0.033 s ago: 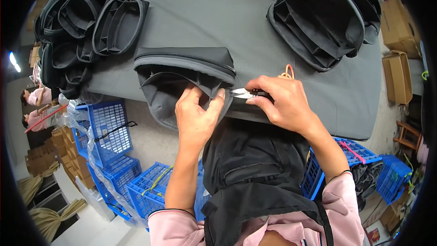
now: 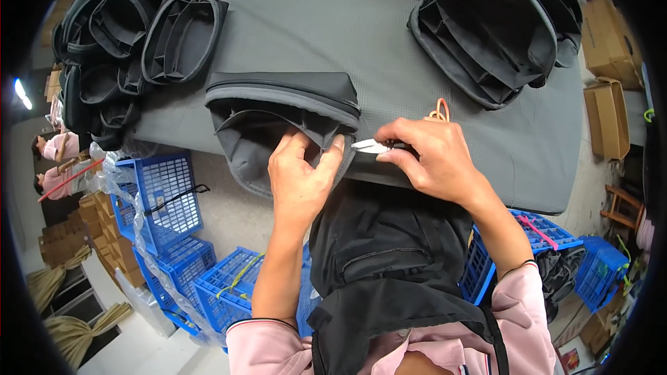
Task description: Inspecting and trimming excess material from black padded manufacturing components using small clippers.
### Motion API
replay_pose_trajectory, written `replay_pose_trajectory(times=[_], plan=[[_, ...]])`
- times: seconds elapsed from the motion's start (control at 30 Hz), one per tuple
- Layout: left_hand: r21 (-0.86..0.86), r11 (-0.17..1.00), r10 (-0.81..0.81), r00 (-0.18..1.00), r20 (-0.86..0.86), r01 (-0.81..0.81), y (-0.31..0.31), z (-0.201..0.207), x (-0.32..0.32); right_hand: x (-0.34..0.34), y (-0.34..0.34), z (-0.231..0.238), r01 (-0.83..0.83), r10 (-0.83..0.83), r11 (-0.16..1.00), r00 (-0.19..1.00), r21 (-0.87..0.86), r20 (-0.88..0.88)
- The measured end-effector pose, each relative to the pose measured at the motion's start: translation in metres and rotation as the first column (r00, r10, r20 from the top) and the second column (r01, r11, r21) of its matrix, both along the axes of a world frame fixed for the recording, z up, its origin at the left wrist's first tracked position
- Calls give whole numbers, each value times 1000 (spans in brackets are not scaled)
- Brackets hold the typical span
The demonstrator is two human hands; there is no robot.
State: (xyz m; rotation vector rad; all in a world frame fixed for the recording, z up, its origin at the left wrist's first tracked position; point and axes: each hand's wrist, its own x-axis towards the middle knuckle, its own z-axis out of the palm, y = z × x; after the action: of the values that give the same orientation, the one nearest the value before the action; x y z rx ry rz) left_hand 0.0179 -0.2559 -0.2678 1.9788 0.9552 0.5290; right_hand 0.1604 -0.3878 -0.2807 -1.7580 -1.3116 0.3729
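A black zippered pouch (image 2: 285,87) lies unzipped at the table's near edge, its inner pockets showing. My left hand (image 2: 300,170) reaches into its mouth, thumb and fingers pinching the fabric at the right corner by the zipper end. In my right hand (image 2: 434,153) is a pair of thread snips (image 2: 372,146), the pale blades pointing left at that corner. Their handle is mostly covered by my fingers. An orange loop (image 2: 440,109) sticks out beyond the knuckles; whether it belongs to the snips I cannot tell.
Similar open black pouches are heaped at the table's (image 2: 306,28) far left, with another large pouch (image 2: 486,35) at right. Blue plastic crates (image 2: 163,198) stand below the near edge. A black apron covers my lap. Cardboard boxes (image 2: 610,42) sit at far right; people in pink appear far left.
The snips' blades look closer together and slightly shifted at the pouch corner. Both hands and the pouch stay almost in place.
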Motion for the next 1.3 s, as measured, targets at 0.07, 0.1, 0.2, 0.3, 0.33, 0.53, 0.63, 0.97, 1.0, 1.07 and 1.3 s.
replay_pose_trajectory(times=[0.07,0.1,0.2,0.3,0.33,0.53,0.63,0.97,1.0,1.07,1.3], plan=[[2,1000,-10,1000,5,10,1,-1,-1,1,-3,0,-148,142,989,977,-23,-156],[12,1000,-5,1000,-9,5,1,-2,-2,0,-3,-1,-149,144,989,977,-22,-158],[-30,1000,4,1000,16,-3,2,-5,-5,-4,-1,-2,-61,46,998,883,-17,-468],[-114,993,-8,998,60,15,5,-6,-7,-11,11,-5,-1,27,998,905,60,-424],[-147,989,-20,998,63,29,7,-7,-8,-14,15,-9,-2,40,996,896,87,-442],[-293,955,-4,986,165,53,9,-10,-9,-22,21,-13,-64,120,989,878,136,-462],[-327,945,43,986,159,11,11,-12,-12,-23,0,-5,-471,483,851,528,232,-698],[-413,906,-45,991,130,95,19,-2,-10,-39,1,-3,249,-208,963,931,105,-301],[-430,899,-57,995,80,86,21,0,-11,-37,2,-5,238,-196,966,926,96,-322],[-414,908,-35,995,97,72,19,-2,-8,-37,2,-9,195,-161,979,919,59,-359],[-316,947,-72,997,-10,65,27,-10,-8,-47,-2,-4,128,-93,978,975,167,-203]])
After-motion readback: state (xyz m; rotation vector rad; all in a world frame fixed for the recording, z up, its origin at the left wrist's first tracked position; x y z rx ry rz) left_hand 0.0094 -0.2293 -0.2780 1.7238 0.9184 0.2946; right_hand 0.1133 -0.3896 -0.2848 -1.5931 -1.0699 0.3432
